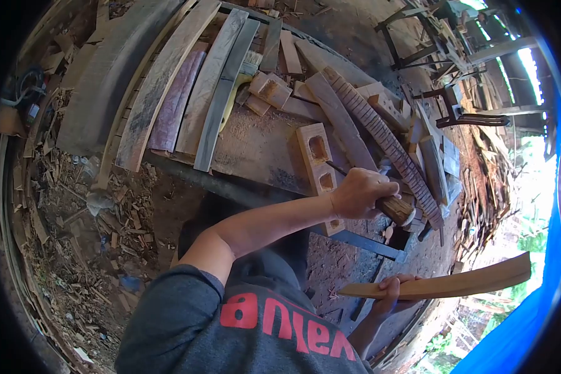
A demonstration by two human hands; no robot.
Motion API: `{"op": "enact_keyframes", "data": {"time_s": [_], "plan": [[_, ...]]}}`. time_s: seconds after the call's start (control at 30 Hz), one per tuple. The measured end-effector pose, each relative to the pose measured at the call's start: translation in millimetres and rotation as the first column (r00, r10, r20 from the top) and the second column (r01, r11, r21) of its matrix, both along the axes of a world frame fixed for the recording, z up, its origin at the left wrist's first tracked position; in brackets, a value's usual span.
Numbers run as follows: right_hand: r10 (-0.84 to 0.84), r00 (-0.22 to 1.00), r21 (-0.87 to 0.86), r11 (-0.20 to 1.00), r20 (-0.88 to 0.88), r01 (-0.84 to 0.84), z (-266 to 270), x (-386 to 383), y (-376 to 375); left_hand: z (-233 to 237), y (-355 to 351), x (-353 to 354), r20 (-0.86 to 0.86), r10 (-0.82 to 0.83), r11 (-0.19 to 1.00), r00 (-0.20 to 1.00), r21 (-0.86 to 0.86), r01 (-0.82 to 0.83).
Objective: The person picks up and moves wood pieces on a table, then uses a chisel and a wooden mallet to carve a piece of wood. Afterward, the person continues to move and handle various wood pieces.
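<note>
My left hand (360, 194) reaches across my body and is closed round a chisel, whose thick wooden handle (394, 210) sticks out past the fist. Its thin dark blade points at a wooden block with several cut holes (310, 163), close to the upper hole; whether it touches cannot be told. Lower right, my right hand (389, 293) grips a long, slightly curved wooden slat (467, 279) near its narrow end, holding it off the bench.
Long boards (168, 87) lie side by side at the left of the bench (249, 149). A notched curved strip (386, 140) and smaller offcuts (269, 89) lie right of centre. Wood scraps (128, 240) cover the ground; a blue tarp (551, 249) hangs right.
</note>
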State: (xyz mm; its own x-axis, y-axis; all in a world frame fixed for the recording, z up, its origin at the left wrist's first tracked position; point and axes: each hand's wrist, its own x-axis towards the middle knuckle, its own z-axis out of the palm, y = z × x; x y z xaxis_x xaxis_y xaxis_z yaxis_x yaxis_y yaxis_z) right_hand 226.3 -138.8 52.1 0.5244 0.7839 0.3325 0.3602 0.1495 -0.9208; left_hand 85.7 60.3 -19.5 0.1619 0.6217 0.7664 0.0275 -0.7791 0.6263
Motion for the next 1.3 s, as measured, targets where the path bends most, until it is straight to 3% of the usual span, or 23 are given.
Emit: {"op": "enact_keyframes", "data": {"time_s": [0.23,0.4,0.63,0.83,1.07,1.2,1.23,1.27,1.3], "plan": [[-0.082,0.992,-0.047,0.995,0.098,0.087,9.5,5.3,-1.3,-1.6,3.9,2.3,0.018,0.014,0.999,1.000,-0.043,-0.013],[0.121,0.976,0.182,0.971,0.183,-0.155,42.5,7.0,5.4,3.3,7.7,-1.0,0.045,0.015,0.999,0.999,-0.046,-0.013],[0.050,0.992,0.052,0.997,0.118,-0.057,37.9,1.3,2.3,2.5,9.9,-2.9,0.048,0.025,0.998,0.999,-0.061,-0.022],[0.012,0.989,0.184,0.982,0.148,-0.040,51.6,8.2,2.0,3.2,12.4,-5.0,0.033,0.012,0.998,0.999,-0.069,-0.010],[0.002,0.977,0.117,0.993,0.213,-0.027,55.5,8.7,3.2,2.4,13.5,-5.0,0.054,0.014,0.997,0.998,-0.080,-0.009],[0.051,0.978,0.273,0.956,0.204,-0.107,37.3,24.1,1.8,5.3,15.4,-4.9,0.067,0.042,0.992,0.997,-0.119,-0.033],[0.095,0.865,0.066,0.987,0.493,-0.146,8.2,39.8,-2.4,5.4,16.1,-4.7,0.085,0.055,0.992,0.995,-0.118,-0.045],[0.184,0.667,-0.143,0.983,0.722,-0.115,-6.0,47.5,-4.0,5.0,16.4,-4.7,0.103,0.068,0.992,0.992,-0.117,-0.056],[0.205,0.759,-0.339,0.940,0.617,0.022,-3.9,26.7,2.0,2.0,15.7,-5.3,0.106,0.072,0.992,0.992,-0.115,-0.059]]}}
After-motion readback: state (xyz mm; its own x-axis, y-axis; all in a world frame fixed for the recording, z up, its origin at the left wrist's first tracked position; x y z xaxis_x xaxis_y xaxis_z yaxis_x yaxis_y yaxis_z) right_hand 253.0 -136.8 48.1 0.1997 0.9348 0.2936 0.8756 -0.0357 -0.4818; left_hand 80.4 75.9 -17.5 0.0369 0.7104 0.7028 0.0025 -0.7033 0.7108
